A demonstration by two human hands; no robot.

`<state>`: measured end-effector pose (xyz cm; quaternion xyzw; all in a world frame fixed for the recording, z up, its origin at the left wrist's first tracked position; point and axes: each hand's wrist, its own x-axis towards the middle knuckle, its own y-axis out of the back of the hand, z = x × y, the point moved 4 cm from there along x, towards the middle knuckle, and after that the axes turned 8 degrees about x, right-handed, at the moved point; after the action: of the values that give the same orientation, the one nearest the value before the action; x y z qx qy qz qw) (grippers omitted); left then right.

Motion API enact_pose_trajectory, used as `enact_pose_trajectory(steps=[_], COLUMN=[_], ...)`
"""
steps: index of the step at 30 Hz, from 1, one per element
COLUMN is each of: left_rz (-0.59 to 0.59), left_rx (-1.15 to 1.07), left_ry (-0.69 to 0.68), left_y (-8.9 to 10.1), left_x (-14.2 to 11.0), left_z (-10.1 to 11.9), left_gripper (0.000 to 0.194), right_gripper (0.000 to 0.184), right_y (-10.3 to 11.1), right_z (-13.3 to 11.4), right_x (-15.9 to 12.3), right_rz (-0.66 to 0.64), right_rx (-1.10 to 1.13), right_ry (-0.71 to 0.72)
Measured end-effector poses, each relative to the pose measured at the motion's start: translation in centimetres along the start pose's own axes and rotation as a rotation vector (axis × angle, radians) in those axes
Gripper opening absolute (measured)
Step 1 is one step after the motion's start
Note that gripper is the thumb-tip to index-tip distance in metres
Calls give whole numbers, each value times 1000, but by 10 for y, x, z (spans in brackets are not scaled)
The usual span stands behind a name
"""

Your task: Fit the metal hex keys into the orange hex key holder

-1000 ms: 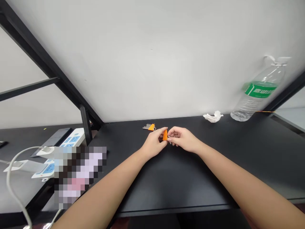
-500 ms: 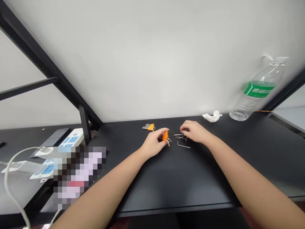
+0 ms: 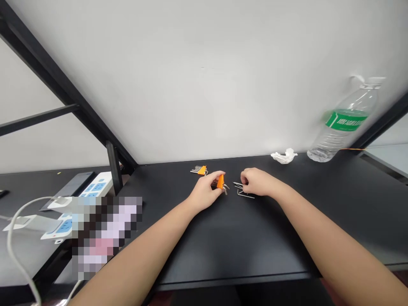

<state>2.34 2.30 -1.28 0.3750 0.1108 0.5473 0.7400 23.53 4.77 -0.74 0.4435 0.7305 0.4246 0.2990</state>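
My left hand (image 3: 205, 191) is closed around a small orange hex-key holder (image 3: 219, 182), which has a few metal keys sticking out of its right side. Just to its right, my right hand (image 3: 256, 182) rests on the black table (image 3: 242, 238) with fingers curled over loose metal hex keys (image 3: 245, 193); its fingertips pinch at one of them. A second orange holder full of keys (image 3: 200, 171) lies behind my left hand, near the wall.
A clear water bottle with a green label (image 3: 346, 121) stands at the back right, with a crumpled white tissue (image 3: 283, 156) beside it. White power strips (image 3: 79, 199) and a white cable (image 3: 19, 229) lie at the left, past a black frame post (image 3: 112, 165).
My right hand left the orange holder, moved right to the table where loose keys now lie, then drew back a little toward them. My left hand has kept hold of the holder.
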Motion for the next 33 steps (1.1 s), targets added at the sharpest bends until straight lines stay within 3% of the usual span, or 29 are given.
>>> enact_pose_trajectory(steps=[6,11,15,22,33], left_rz=[3,29,30,11,10], left_rx=[-1,-9,-25,-27,-30], left_ry=[29,30,25,14,26], left_y=[1,3,3,2,2], left_x=[0,1,1,-1,-2], left_z=[2,4,4,4,7], left_gripper=[51,51,49,48,49], right_gripper=[16,20,20,22,27], right_y=[4,13,12,7,16], right_z=[-4,-27,-42,-47,-47], right_x=[-3,-11,-17,-20,-24], right_rz=[48,173,173,159,153], right_rx=[139,232,225,189,222], right_ry=[58,288,391,462,429])
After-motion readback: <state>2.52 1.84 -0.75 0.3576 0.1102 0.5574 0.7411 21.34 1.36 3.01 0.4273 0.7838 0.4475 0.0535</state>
